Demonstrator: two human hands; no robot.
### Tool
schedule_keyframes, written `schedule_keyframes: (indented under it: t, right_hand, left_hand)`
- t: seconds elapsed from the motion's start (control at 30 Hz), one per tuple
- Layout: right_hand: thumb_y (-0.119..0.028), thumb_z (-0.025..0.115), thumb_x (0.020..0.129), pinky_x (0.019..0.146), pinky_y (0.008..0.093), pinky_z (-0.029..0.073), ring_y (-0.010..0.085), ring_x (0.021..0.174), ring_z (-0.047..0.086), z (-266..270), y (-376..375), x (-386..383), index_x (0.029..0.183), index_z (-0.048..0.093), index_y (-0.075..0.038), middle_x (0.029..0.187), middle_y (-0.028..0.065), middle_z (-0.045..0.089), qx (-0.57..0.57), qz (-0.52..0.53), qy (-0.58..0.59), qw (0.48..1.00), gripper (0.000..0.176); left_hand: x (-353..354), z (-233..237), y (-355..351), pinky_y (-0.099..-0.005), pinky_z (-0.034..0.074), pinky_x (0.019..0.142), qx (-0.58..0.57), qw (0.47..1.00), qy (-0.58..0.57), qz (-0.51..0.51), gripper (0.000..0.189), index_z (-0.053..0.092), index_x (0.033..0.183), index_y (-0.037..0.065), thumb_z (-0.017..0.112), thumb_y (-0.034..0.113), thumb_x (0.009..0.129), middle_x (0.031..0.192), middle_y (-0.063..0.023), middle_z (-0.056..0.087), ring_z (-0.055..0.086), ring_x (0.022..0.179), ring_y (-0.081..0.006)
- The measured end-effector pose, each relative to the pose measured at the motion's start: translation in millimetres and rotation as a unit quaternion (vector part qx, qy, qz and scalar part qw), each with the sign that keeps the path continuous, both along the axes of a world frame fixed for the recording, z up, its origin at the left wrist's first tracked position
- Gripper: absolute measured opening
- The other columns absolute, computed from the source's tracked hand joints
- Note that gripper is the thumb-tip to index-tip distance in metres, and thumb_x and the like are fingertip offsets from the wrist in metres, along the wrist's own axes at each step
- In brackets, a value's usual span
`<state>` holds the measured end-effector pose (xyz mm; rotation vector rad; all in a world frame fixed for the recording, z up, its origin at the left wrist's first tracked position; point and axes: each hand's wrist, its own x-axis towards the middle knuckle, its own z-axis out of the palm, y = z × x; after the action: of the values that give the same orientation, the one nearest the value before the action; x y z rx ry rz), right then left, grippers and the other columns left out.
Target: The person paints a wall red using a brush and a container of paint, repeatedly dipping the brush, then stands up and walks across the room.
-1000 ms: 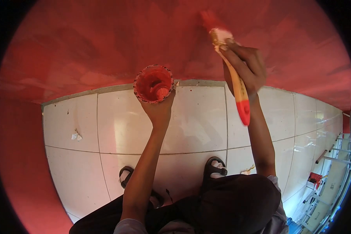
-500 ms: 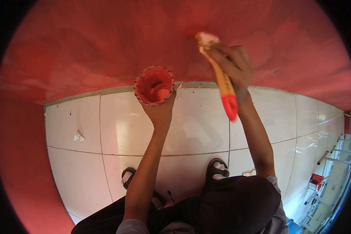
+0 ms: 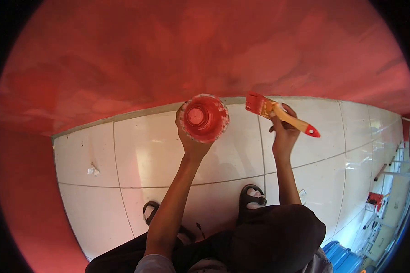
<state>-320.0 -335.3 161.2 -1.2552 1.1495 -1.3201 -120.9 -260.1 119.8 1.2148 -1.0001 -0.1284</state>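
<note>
My left hand (image 3: 190, 143) is wrapped round a cup of red paint (image 3: 219, 119), its rim smeared with white and red and its mouth turned up to me. A flat paintbrush (image 3: 278, 112) with a wooden handle and red tip is gripped in my right hand (image 3: 285, 129). Red paint coats its bristles, which point left toward the cup with a gap between. Both hands are over the floor close to the foot of the red wall (image 3: 205, 50). Part of the left fingers is hidden behind the cup.
White floor tiles (image 3: 168, 164) meet the wall along a grey strip. A small white scrap (image 3: 93, 170) lies at the left. My sandaled feet are below. To the right are a red box (image 3: 374, 201), metal frames and a blue object (image 3: 339, 257).
My right hand has come down from the wall, and the brush has swung from nearly upright to pointing left. The cup has shifted right and slightly down, and is tilted differently.
</note>
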Motion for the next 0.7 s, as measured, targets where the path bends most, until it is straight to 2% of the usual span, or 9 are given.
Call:
schedule_keyframes:
  t: [0.07, 0.17, 0.33, 0.37, 0.4, 0.47, 0.53, 0.6, 0.7]
  right_hand:
    - [-0.014, 0.066, 0.089, 0.058, 0.0227, 0.042, 0.008, 0.089, 0.059, 15.6, 4.9, -20.5, 0.122, 0.057, -0.008, 0.11, 0.0007, 0.064, 0.079, -0.02, -0.069, 0.994, 0.035]
    - [-0.021, 0.063, 0.091, 0.062, 0.0259, 0.041, 0.009, 0.089, 0.059, 19.3, 15.0, -51.3, 0.122, 0.057, -0.014, 0.106, -0.0005, 0.065, 0.21, -0.049, -0.208, 0.954, 0.032]
    - [-0.04, 0.056, 0.093, 0.076, 0.0303, 0.031, 0.0136, 0.104, 0.055, -1.1, 53.3, -96.2, 0.127, 0.054, -0.027, 0.117, -0.0062, 0.059, 0.287, -0.044, -0.299, 0.909, 0.037]
    - [-0.038, 0.057, 0.093, 0.073, 0.0295, 0.036, 0.0148, 0.104, 0.057, -6.3, 59.5, -104.5, 0.125, 0.055, -0.026, 0.119, -0.0035, 0.058, 0.298, -0.059, -0.348, 0.887, 0.035]
    - [-0.035, 0.057, 0.094, 0.063, 0.0272, 0.05, 0.0184, 0.1, 0.062, -17.1, 63.4, -114.5, 0.121, 0.058, -0.02, 0.115, -0.0006, 0.06, 0.305, -0.069, -0.433, 0.845, 0.031]
    - [-0.031, 0.057, 0.094, 0.064, 0.0291, 0.052, 0.0212, 0.091, 0.066, -17.8, 65.1, -127.4, 0.111, 0.06, -0.017, 0.109, 0.0042, 0.064, 0.35, -0.093, -0.508, 0.782, 0.022]
    - [-0.029, 0.057, 0.094, 0.064, 0.0289, 0.052, 0.0219, 0.087, 0.067, 2.7, 62.4, -122.1, 0.109, 0.06, -0.017, 0.104, 0.0064, 0.066, 0.33, -0.098, -0.509, 0.789, 0.02]
    - [-0.031, 0.056, 0.094, 0.064, 0.0292, 0.048, 0.0204, 0.092, 0.064, 33.4, 55.9, -113.3, 0.111, 0.057, -0.016, 0.107, 0.0037, 0.06, 0.312, -0.095, -0.504, 0.8, 0.023]
    - [-0.028, 0.055, 0.094, 0.065, 0.0282, 0.051, 0.0224, 0.093, 0.065, 70.7, 49.1, -110.2, 0.112, 0.057, -0.014, 0.11, 0.0069, 0.062, 0.296, -0.037, -0.545, 0.784, 0.023]
  left_hand:
    - [-7.9, -9.2, -3.4, -0.0357, 0.047, 0.098, -0.006, 0.998, 0.011, -0.061, 0.088, 0.041, 0.131, 0.005, 0.091, 0.008, 0.059, 0.127, -0.0084, 0.05, 0.052, 0.116, -0.0228]
    - [-18.7, -22.8, -14.4, -0.0359, 0.047, 0.098, 0.006, 0.99, 0.039, -0.137, 0.09, 0.04, 0.132, 0.005, 0.091, 0.009, 0.058, 0.127, -0.0089, 0.05, 0.052, 0.117, -0.0234]
    - [-73.4, -9.8, -25.9, -0.0365, 0.047, 0.096, 0.055, 0.989, 0.056, -0.122, 0.088, 0.041, 0.131, 0.004, 0.091, 0.01, 0.058, 0.123, -0.0108, 0.054, 0.055, 0.113, -0.0227]
    - [-82.6, -18.3, -27.8, -0.0365, 0.047, 0.096, 0.077, 0.988, 0.066, -0.121, 0.087, 0.042, 0.13, 0.004, 0.091, 0.009, 0.059, 0.123, -0.011, 0.054, 0.056, 0.112, -0.0224]
    - [-90.7, -23.2, -30.3, -0.0365, 0.047, 0.096, 0.095, 0.985, 0.079, -0.117, 0.086, 0.042, 0.13, 0.004, 0.091, 0.009, 0.059, 0.122, -0.0113, 0.055, 0.056, 0.111, -0.0221]
    - [-100.0, -23.1, -29.5, -0.0352, 0.049, 0.094, 0.101, 0.976, 0.119, -0.151, 0.082, 0.043, 0.128, 0.003, 0.09, 0.007, 0.06, 0.119, -0.0108, 0.056, 0.058, 0.108, -0.0211]
    - [-102.8, -19.6, -32.2, -0.0343, 0.049, 0.093, 0.103, 0.968, 0.138, -0.18, 0.081, 0.043, 0.127, 0.003, 0.089, 0.005, 0.06, 0.119, -0.0103, 0.056, 0.058, 0.106, -0.0205]
    - [-100.1, -18.2, -36.9, -0.0338, 0.05, 0.092, 0.101, 0.962, 0.149, -0.205, 0.08, 0.043, 0.127, 0.003, 0.088, 0.004, 0.06, 0.119, -0.01, 0.057, 0.059, 0.105, -0.0201]
    - [-92.5, -6.2, -45.4, -0.0336, 0.05, 0.092, 0.103, 0.958, 0.155, -0.217, 0.078, 0.045, 0.125, 0.004, 0.088, 0.004, 0.06, 0.118, -0.0092, 0.057, 0.059, 0.105, -0.0199]
